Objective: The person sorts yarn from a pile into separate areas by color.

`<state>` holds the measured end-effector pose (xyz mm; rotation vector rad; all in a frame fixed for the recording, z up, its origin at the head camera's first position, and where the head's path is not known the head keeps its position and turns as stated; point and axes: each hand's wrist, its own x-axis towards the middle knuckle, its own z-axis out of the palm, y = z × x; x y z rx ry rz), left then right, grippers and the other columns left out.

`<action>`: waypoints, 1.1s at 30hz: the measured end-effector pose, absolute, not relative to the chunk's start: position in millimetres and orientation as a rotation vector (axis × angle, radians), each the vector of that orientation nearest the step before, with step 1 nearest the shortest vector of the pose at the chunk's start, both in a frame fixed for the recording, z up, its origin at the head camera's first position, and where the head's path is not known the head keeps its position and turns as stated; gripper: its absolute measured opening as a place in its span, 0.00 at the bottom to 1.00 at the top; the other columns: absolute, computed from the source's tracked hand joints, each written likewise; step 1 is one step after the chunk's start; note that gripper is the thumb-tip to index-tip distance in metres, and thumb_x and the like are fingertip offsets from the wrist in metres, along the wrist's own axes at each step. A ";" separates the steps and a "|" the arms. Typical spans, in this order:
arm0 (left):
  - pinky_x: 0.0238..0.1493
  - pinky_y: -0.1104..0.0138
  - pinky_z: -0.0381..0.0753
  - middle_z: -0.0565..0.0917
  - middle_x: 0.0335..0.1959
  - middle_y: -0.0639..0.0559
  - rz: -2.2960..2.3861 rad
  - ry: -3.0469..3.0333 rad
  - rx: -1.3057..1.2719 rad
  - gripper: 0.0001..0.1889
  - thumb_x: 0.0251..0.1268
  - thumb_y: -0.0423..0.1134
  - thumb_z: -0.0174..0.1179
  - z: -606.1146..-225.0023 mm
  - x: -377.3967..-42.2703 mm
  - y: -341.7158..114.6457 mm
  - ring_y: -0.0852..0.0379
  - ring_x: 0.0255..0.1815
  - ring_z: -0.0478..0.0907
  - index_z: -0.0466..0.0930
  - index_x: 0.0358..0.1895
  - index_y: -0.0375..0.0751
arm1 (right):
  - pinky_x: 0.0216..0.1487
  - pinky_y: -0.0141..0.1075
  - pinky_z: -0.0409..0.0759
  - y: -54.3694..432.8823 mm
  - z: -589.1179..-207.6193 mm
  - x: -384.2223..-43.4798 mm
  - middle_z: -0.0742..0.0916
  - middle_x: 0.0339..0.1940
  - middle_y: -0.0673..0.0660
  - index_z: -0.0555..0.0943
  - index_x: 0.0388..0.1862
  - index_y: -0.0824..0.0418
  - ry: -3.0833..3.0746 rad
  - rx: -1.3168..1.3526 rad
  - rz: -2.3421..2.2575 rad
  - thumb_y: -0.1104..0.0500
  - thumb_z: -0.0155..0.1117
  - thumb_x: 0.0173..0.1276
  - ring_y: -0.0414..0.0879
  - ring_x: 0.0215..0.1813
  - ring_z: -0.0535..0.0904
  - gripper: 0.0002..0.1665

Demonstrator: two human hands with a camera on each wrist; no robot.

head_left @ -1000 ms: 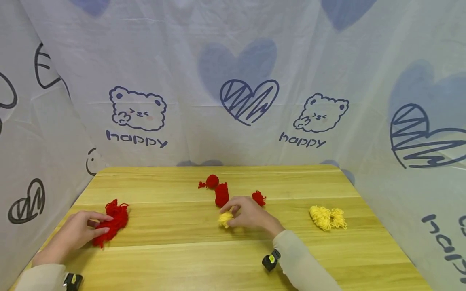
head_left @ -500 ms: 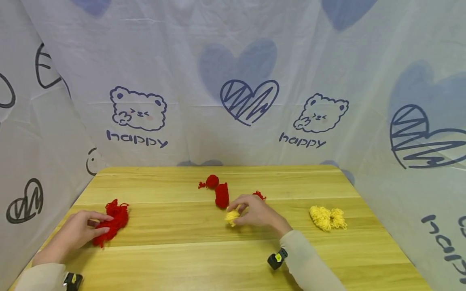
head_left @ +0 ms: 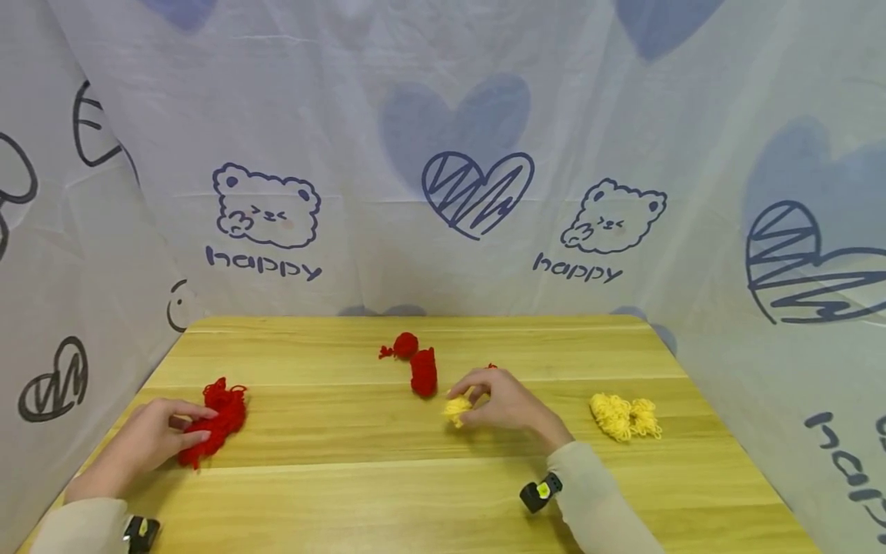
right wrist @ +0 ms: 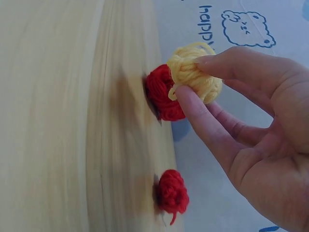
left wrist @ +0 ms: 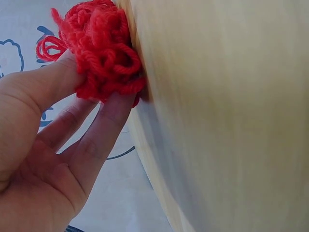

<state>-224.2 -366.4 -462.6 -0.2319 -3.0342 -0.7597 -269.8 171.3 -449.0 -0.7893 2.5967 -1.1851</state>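
Note:
At the left of the table, my left hand (head_left: 148, 438) pinches a loopy bundle of red yarn (head_left: 224, 415) between thumb and fingers. The bundle (left wrist: 106, 58) lies at the tabletop in the left wrist view. Near the middle, my right hand (head_left: 512, 404) holds a small ball of yellow yarn (head_left: 455, 410) between thumb and fingertips. In the right wrist view this yellow ball (right wrist: 193, 72) appears above the table surface. A wound red yarn roll (head_left: 424, 372) stands just beyond it, with a round red yarn ball (head_left: 405, 345) behind.
Loose yellow yarn (head_left: 623, 417) lies on the right side of the wooden table (head_left: 332, 500). One more red yarn piece (head_left: 492, 366) is mostly hidden behind my right hand. A printed white cloth (head_left: 360, 138) hangs around the table's back and sides.
My right hand has moved to the right with the yellow yarn ball, covering more of the red piece behind it. My left hand keeps its place on the red yarn.

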 end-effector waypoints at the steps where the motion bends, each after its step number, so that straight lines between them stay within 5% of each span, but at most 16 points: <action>1: 0.41 0.51 0.89 0.86 0.49 0.25 -0.760 -3.032 -0.233 0.16 0.56 0.34 0.76 -462.5 -224.1 -366.7 0.38 0.42 0.88 0.89 0.49 0.34 | 0.48 0.32 0.84 172.8 -449.0 -269.9 0.87 0.50 0.52 0.89 0.50 0.53 2.599 -0.785 -1.186 0.60 0.78 0.60 0.49 0.50 0.83 0.18; 10: 0.42 0.51 0.89 0.85 0.49 0.25 -0.769 -3.027 -0.207 0.16 0.55 0.34 0.76 -461.5 -224.0 -366.5 0.39 0.42 0.88 0.90 0.48 0.34 | 0.53 0.43 0.84 189.0 -447.5 -269.2 0.89 0.49 0.54 0.89 0.50 0.55 2.617 -0.802 -1.227 0.61 0.79 0.59 0.50 0.48 0.81 0.18; 20: 0.41 0.53 0.90 0.86 0.49 0.25 -0.780 -3.019 -0.221 0.16 0.55 0.33 0.76 -461.6 -224.4 -366.3 0.40 0.41 0.88 0.90 0.47 0.34 | 0.43 0.32 0.84 210.9 -444.4 -266.2 0.88 0.47 0.56 0.89 0.52 0.57 2.651 -0.761 -1.218 0.62 0.78 0.60 0.49 0.47 0.81 0.20; 33: 0.41 0.53 0.90 0.85 0.50 0.25 -0.785 -3.036 -0.211 0.17 0.55 0.34 0.77 -462.6 -225.2 -366.7 0.40 0.42 0.88 0.90 0.48 0.34 | 0.43 0.32 0.84 236.2 -439.3 -260.8 0.88 0.55 0.60 0.88 0.52 0.56 2.684 -0.719 -1.229 0.62 0.77 0.62 0.51 0.48 0.83 0.18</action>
